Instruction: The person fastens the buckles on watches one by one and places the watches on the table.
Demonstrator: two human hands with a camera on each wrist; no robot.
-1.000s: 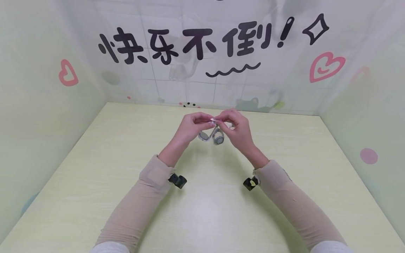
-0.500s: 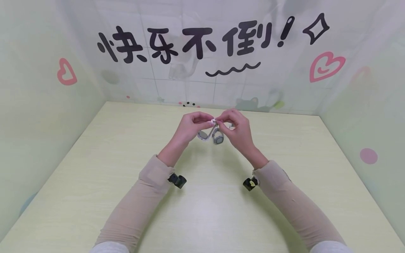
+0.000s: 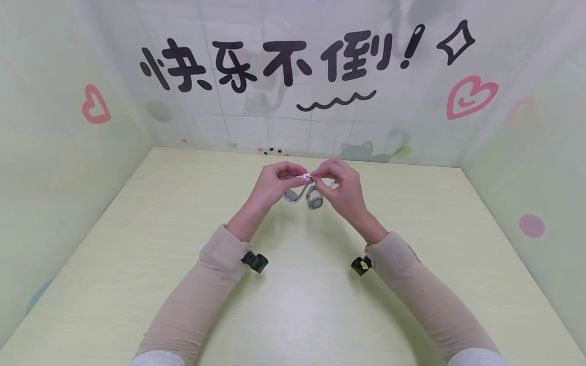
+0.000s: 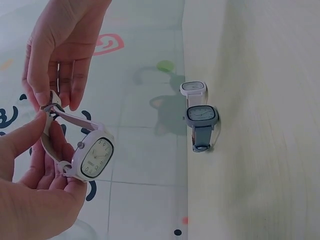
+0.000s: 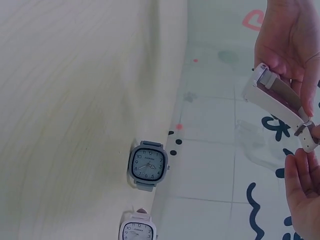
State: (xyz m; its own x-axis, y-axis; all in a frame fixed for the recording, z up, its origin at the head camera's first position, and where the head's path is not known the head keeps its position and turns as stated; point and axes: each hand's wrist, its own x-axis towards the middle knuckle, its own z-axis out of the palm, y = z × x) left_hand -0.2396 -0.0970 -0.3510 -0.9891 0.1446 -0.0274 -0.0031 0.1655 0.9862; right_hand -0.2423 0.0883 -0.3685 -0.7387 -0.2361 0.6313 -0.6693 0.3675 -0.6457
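Observation:
A white wristwatch point(image 4: 97, 155) with a squarish case hangs between my two hands, held above the table. With thumb and fingers my left hand point(image 3: 270, 185) grips its strap near the buckle, the case hanging below the fingers. My right hand point(image 3: 344, 188) pinches the strap end at the metal buckle point(image 5: 301, 128), where the two straps meet and overlap. Fingers partly cover how far the strap passes through the buckle. Behind the hands, a blue-grey wristwatch point(image 5: 148, 165) stands on the table next to another white wristwatch point(image 5: 137, 231); neither is touched.
The pale wood-grain table point(image 3: 293, 295) reaches back to a printed wall sheet point(image 3: 284, 127) just beyond the hands. Side panels point(image 3: 526, 203) enclose both sides. Small black cameras point(image 3: 256, 262) are strapped to both sleeved wrists.
Both hands stay almost in place. The white strap end between the fingertips has shifted and turned slightly, and the held watch has moved a little to the left.

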